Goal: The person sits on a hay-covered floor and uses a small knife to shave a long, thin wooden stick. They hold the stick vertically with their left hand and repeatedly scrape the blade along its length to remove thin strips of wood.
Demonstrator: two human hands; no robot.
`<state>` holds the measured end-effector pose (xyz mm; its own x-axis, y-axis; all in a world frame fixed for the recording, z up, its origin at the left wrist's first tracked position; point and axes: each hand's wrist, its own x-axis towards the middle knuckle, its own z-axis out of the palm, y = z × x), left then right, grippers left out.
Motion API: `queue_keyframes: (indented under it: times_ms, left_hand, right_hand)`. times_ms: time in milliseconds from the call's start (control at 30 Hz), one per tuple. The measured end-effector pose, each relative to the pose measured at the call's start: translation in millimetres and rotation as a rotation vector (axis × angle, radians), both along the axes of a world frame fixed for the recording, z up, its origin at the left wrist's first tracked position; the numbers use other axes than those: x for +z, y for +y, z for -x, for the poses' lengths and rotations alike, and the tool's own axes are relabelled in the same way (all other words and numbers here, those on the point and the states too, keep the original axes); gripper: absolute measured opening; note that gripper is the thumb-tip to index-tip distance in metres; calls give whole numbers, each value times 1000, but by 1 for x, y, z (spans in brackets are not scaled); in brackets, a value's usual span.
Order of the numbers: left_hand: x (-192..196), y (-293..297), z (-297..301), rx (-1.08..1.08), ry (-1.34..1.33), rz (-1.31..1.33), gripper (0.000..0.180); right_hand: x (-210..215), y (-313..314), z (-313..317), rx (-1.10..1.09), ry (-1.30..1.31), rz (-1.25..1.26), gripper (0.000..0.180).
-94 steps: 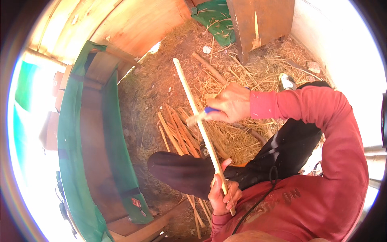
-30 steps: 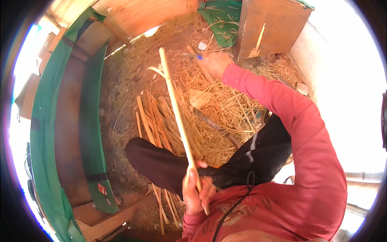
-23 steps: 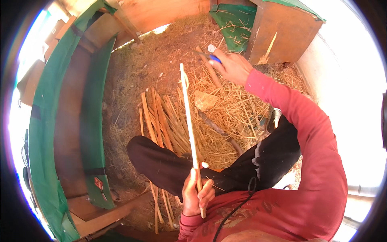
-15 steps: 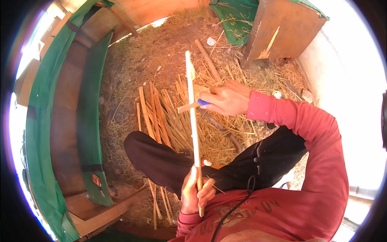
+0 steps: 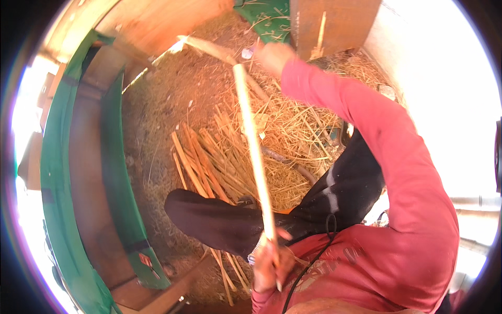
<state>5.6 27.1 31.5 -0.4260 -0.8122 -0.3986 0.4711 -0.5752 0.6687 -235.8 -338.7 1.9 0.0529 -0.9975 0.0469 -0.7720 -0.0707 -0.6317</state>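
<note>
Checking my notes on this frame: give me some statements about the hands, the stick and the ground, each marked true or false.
1. The left hand grips the long pale stick at its lower end. True.
2. The right hand rests on the knee. False: it is stretched out, far up by the stick's top.
3. Split sticks lie on straw. True.
4. The sleeve is blue. False: it is red.

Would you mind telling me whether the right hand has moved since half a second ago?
Yes. The right hand has swung from the middle of the long stick out past its far tip, toward the brown wooden box.
</note>
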Motion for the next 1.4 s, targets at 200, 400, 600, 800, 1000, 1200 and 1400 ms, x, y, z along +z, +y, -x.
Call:
queue_keyframes:
  times_ms: [200, 400, 600, 800, 1000, 1200, 1400]
  left_hand:
    - [-2, -1, -13, 160, 76, -149, 41]
    - [-21, -27, -21, 141, 430, -218, 41]
    - [-18, -33, -19, 54, 522, -288, 38]
    - [-14, -24, -15, 58, 355, -226, 35]
    - [-11, -17, -13, 124, 463, -281, 35]
    - [-15, -24, -11, 177, 364, -296, 34]
    - [-14, 5, -23, 72, 198, -220, 37]
  right_hand:
    - [3, -39, 99, -194, 503, 334, 29]
    - [21, 76, -13, 545, 228, 486, 24]
    - [20, 151, -53, 811, 202, 513, 15]
    - [4, 143, -53, 826, 200, 637, 14]
    - [-13, 126, -59, 757, 315, 683, 21]
    - [-14, 105, -63, 706, 441, 221, 22]
    - [-4, -13, 82, -191, 662, 217, 28]
